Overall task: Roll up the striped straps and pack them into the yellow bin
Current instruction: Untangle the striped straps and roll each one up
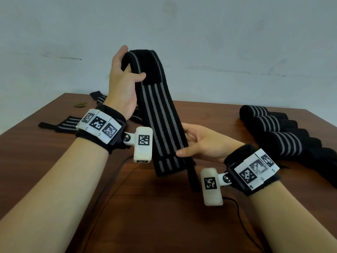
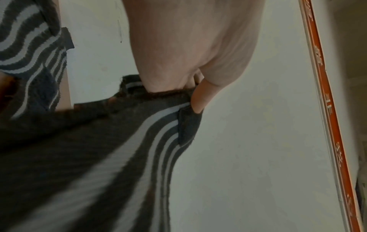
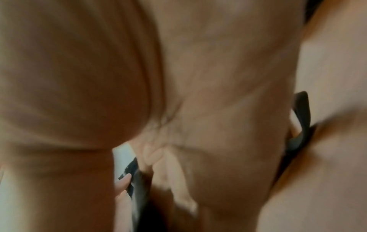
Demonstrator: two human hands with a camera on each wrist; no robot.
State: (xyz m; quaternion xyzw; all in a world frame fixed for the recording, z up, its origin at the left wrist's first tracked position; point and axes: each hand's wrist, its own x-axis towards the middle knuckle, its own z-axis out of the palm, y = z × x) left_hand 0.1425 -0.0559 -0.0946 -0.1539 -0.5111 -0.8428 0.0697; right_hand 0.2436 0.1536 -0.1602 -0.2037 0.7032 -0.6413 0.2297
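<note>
A: Where is the strap (image 1: 160,125) right now?

B: Up in the air over the desk (image 1: 164,216), stretched between both hands. Its top end is folded over the left hand (image 1: 122,84), and the rest hangs down at a slant toward the right hand (image 1: 202,141).

A: How does the left hand have it?

B: Fingers behind the fold, thumb pressed on the plain black patch in front, so it pinches the top end. The left wrist view shows the thumb tip on the strap's edge.

A: And the right hand?

B: It grips the lower part from the side, thumb in front near the stitched end, fingers curled behind. A thin black loop (image 1: 192,176) dangles below that end. The right wrist view is mostly blurred palm, with a bit of dark strap past the fingers.

A: Any other straps?

B: 3 rolled straps (image 1: 273,132) lie side by side on the right of the desk. 2 flat straps (image 1: 67,123) lie on the left, behind the left wrist.

A: Anything else on the desk?

B: A black cable (image 1: 242,221) runs across the near part.
</note>
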